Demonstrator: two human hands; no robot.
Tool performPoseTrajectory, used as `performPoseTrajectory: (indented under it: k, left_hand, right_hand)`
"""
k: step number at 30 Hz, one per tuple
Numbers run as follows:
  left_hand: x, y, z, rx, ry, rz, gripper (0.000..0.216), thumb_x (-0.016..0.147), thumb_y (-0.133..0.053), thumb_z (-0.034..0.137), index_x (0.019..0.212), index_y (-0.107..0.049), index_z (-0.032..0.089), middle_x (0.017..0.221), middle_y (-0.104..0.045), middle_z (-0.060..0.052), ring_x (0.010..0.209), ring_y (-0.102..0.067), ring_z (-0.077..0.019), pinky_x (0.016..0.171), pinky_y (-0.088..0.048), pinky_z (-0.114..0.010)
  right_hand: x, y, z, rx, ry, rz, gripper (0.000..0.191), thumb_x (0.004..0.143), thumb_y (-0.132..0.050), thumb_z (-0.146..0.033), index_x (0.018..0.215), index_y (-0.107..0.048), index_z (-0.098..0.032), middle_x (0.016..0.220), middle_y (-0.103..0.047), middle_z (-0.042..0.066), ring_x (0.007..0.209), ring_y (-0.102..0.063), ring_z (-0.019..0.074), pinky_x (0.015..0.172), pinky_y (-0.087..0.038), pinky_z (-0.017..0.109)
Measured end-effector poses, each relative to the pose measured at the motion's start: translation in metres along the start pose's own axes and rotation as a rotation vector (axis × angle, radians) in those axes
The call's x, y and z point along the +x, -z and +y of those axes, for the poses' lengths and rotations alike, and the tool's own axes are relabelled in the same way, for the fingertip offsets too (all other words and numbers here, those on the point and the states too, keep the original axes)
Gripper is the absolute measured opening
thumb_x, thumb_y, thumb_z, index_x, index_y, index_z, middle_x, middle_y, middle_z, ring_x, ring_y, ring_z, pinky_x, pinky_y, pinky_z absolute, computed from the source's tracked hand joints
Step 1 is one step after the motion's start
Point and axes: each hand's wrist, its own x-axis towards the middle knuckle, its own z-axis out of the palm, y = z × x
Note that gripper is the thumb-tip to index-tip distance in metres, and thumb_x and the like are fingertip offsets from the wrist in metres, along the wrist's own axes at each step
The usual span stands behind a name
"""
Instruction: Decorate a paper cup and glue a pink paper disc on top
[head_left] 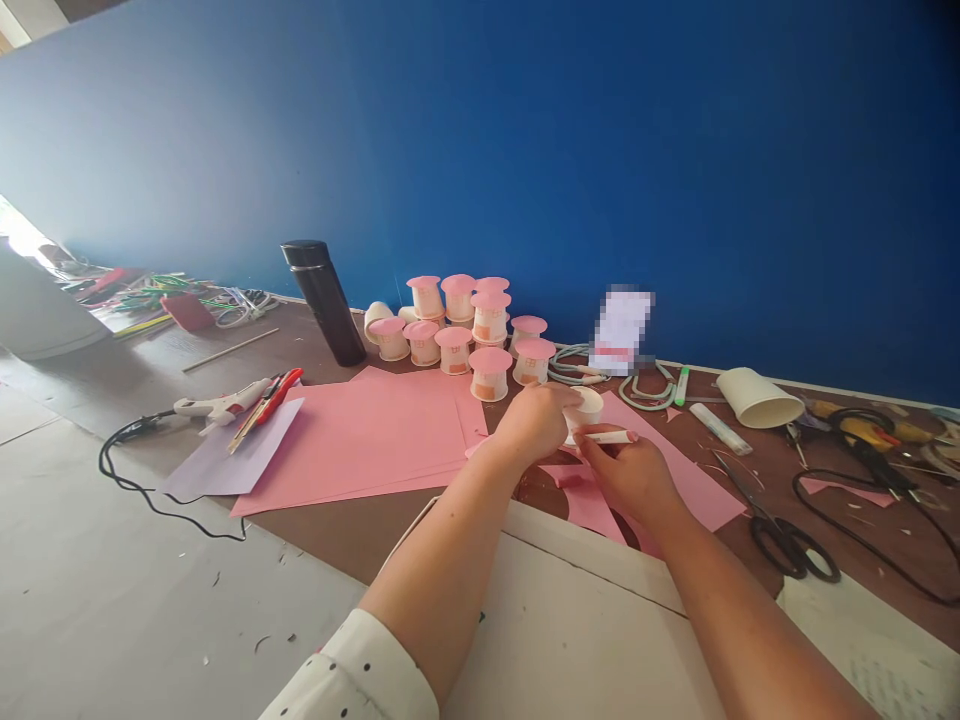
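My left hand [534, 425] is closed around a small white paper cup [589, 405], its fingers at the cup's far left side. Between the fingers of my right hand [626, 475] is a white marker pen [613, 437], lying level across the near side of the cup. Whether the pen's tip touches the cup is hidden. Beneath both hands lie cut pieces of pink paper [592, 502]. Just behind them stand several paper cups with pink paper discs on top [491, 375], marked with orange windows and doors.
Pink sheets [375, 430] lie to the left, with a glue gun [225, 405] and a red utility knife [266, 405] on a lilac sheet [262, 460]. A black flask [326, 305] stands behind. To the right are scissors [784, 535], a tipped paper cup [757, 398] and cables [862, 540].
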Motion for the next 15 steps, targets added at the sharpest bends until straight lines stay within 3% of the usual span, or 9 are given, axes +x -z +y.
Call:
performPoseTrajectory:
  k: [8,15]
  left_hand:
    - [-0.0006,0.0,0.0005,0.016,-0.012,0.004,0.05,0.083,-0.05,-0.001,0.12,-0.077,0.02,0.133,-0.071,-0.004,0.126,-0.062,-0.0222,0.107,-0.049,-0.031]
    - [0.0004,-0.0006,0.0005,0.006,-0.008,0.0,0.05,0.084,-0.05,-0.002,0.119,-0.077,0.022,0.133,-0.071,-0.003,0.126,-0.062,-0.0213,0.107,-0.049,-0.031]
  right_hand:
    - [-0.0008,-0.0002,-0.0012,0.018,-0.006,-0.025,0.039,0.088,-0.054,-0.052,0.091,-0.08,-0.023,0.087,-0.079,0.006,0.085,-0.072,0.0243,0.068,-0.048,0.03]
    - [-0.0015,0.0003,-0.0046,0.039,-0.016,0.002,0.038,0.086,-0.056,-0.05,0.09,-0.08,-0.021,0.077,-0.077,0.006,0.077,-0.072,0.0232,0.063,-0.047,0.029]
